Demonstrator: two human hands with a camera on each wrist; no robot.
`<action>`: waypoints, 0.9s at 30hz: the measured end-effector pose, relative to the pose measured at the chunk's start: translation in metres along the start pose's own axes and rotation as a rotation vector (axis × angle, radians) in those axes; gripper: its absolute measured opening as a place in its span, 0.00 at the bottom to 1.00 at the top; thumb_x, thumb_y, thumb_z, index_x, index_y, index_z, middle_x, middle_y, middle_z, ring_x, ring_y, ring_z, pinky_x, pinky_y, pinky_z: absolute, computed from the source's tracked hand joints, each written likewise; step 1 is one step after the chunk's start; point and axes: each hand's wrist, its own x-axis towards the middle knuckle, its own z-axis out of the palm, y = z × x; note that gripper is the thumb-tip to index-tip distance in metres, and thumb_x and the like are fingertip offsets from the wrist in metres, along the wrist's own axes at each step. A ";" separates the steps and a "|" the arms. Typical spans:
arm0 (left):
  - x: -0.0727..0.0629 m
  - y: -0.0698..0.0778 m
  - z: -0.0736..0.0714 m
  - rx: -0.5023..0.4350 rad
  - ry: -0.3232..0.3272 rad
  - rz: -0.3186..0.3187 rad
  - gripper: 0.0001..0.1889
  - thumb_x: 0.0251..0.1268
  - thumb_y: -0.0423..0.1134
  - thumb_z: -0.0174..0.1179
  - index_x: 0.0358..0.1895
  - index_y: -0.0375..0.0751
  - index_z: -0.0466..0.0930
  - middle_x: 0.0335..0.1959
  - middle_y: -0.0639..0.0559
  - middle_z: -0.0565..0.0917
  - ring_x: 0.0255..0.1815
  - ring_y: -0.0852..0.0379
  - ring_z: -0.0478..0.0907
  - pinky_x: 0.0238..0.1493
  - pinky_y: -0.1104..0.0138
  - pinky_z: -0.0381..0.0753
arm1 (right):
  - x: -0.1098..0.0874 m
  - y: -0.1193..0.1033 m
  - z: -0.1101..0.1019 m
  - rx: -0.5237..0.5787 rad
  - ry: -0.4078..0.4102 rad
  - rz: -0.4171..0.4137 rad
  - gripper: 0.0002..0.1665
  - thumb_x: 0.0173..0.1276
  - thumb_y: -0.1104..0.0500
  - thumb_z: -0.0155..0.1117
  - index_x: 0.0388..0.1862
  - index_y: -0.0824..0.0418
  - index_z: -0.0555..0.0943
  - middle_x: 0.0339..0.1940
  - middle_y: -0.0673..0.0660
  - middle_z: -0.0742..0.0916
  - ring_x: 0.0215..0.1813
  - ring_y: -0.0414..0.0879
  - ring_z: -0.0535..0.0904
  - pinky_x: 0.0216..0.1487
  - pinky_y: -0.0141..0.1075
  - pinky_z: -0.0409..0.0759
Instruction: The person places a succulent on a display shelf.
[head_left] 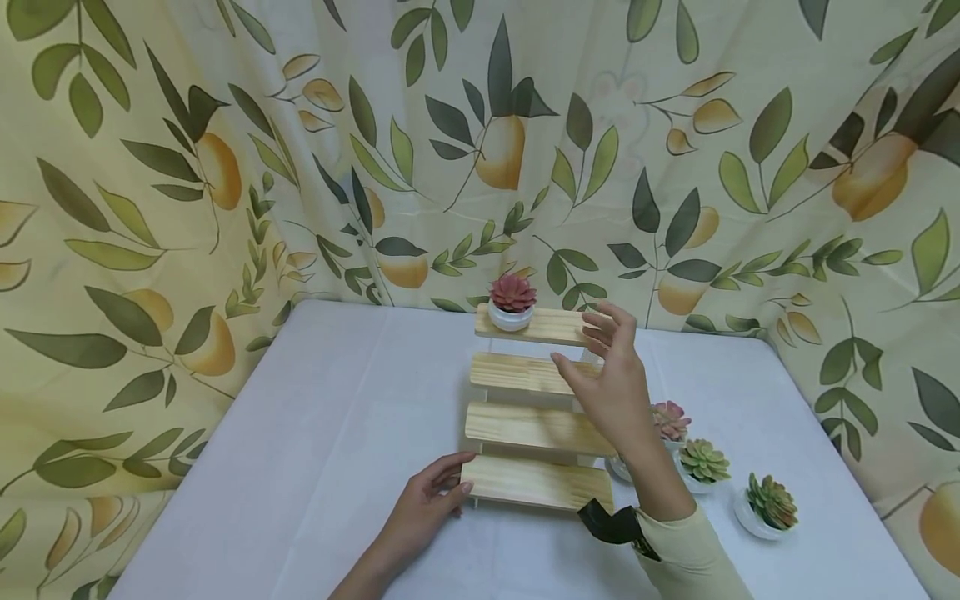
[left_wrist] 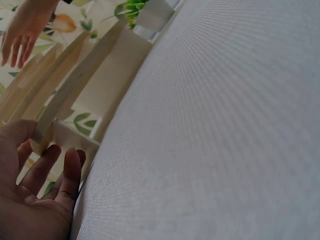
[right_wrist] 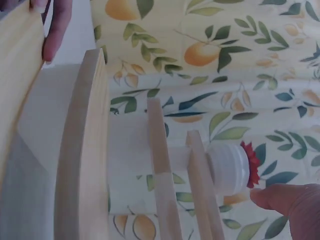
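A wooden stand of stepped boards (head_left: 536, 483) stands on the table, its lowest board toward me. On the left part of its top board sits a red succulent in a white pot (head_left: 512, 302); the right wrist view shows the pot (right_wrist: 227, 170) side-on. My left hand (head_left: 426, 504) pinches the left end of the lowest board, thumb on top and fingers beneath in the left wrist view. My right hand (head_left: 618, 383) hovers over the right side of the upper boards, fingers spread and holding nothing, to the right of the red succulent.
Right of the stand are a pink succulent (head_left: 671, 421), a pale green succulent (head_left: 703, 460) and a darker green succulent (head_left: 771, 504), in white pots. Another pot (head_left: 621, 469) is partly hidden by my right arm. A leaf-and-fruit patterned curtain (head_left: 465, 167) hangs behind the white table (head_left: 337, 417).
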 end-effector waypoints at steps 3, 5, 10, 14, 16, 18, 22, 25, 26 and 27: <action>0.000 0.000 0.001 -0.006 0.002 0.003 0.24 0.73 0.40 0.66 0.70 0.47 0.76 0.59 0.47 0.83 0.53 0.48 0.80 0.40 0.63 0.86 | -0.009 0.005 -0.008 0.004 0.019 -0.005 0.49 0.66 0.65 0.76 0.76 0.62 0.55 0.68 0.64 0.77 0.67 0.60 0.75 0.66 0.54 0.75; 0.000 0.000 0.001 -0.008 0.001 0.004 0.24 0.73 0.40 0.66 0.70 0.47 0.76 0.59 0.47 0.83 0.53 0.49 0.80 0.40 0.63 0.86 | -0.016 0.009 -0.014 -0.020 0.029 0.001 0.47 0.66 0.65 0.76 0.75 0.63 0.56 0.68 0.62 0.77 0.67 0.58 0.75 0.64 0.53 0.76; 0.000 0.000 0.001 -0.007 0.000 0.000 0.24 0.73 0.40 0.66 0.70 0.47 0.76 0.58 0.47 0.83 0.52 0.49 0.80 0.40 0.63 0.86 | -0.039 0.017 -0.029 -0.102 0.028 0.040 0.41 0.68 0.63 0.75 0.72 0.65 0.62 0.66 0.61 0.79 0.66 0.58 0.76 0.62 0.53 0.77; -0.001 0.000 0.000 -0.002 0.004 0.000 0.24 0.73 0.40 0.66 0.70 0.46 0.77 0.58 0.46 0.84 0.51 0.49 0.80 0.38 0.63 0.86 | -0.057 0.026 -0.037 -0.115 -0.008 0.117 0.36 0.70 0.59 0.74 0.70 0.66 0.66 0.64 0.66 0.79 0.63 0.65 0.77 0.60 0.62 0.76; -0.001 -0.001 0.000 -0.001 0.002 0.006 0.24 0.73 0.39 0.66 0.70 0.45 0.77 0.58 0.46 0.84 0.50 0.50 0.80 0.38 0.64 0.86 | -0.064 0.030 -0.040 -0.120 -0.018 0.150 0.35 0.71 0.58 0.73 0.70 0.65 0.67 0.63 0.67 0.79 0.61 0.66 0.78 0.60 0.64 0.76; 0.000 -0.001 -0.001 -0.004 -0.003 0.014 0.24 0.73 0.39 0.66 0.70 0.45 0.77 0.58 0.46 0.84 0.50 0.50 0.81 0.38 0.64 0.86 | -0.070 0.035 -0.043 -0.136 -0.020 0.163 0.33 0.71 0.58 0.73 0.69 0.65 0.68 0.63 0.68 0.80 0.59 0.68 0.79 0.57 0.64 0.78; 0.001 -0.001 -0.001 -0.006 -0.012 0.030 0.24 0.74 0.40 0.66 0.70 0.46 0.76 0.58 0.47 0.84 0.50 0.50 0.80 0.38 0.64 0.86 | -0.080 0.042 -0.047 -0.205 -0.018 0.148 0.29 0.70 0.59 0.74 0.64 0.66 0.73 0.58 0.67 0.82 0.56 0.67 0.82 0.53 0.61 0.82; 0.001 -0.002 -0.001 -0.001 -0.015 0.034 0.24 0.74 0.40 0.65 0.70 0.46 0.76 0.58 0.47 0.84 0.50 0.50 0.80 0.38 0.64 0.86 | -0.088 0.046 -0.050 -0.247 -0.028 0.129 0.25 0.69 0.60 0.75 0.60 0.67 0.77 0.56 0.67 0.83 0.53 0.67 0.84 0.52 0.61 0.82; 0.000 -0.002 -0.002 -0.001 -0.016 0.034 0.24 0.75 0.40 0.65 0.71 0.46 0.76 0.58 0.47 0.84 0.50 0.50 0.80 0.38 0.64 0.86 | -0.091 0.046 -0.050 -0.257 -0.035 0.130 0.24 0.68 0.60 0.76 0.58 0.67 0.77 0.57 0.67 0.83 0.53 0.67 0.84 0.52 0.61 0.82; 0.000 -0.001 -0.002 -0.001 -0.018 0.033 0.24 0.75 0.40 0.65 0.71 0.46 0.76 0.58 0.47 0.83 0.50 0.50 0.80 0.39 0.64 0.86 | -0.094 0.047 -0.051 -0.266 -0.045 0.133 0.24 0.67 0.61 0.76 0.57 0.67 0.78 0.57 0.67 0.83 0.53 0.66 0.83 0.52 0.61 0.82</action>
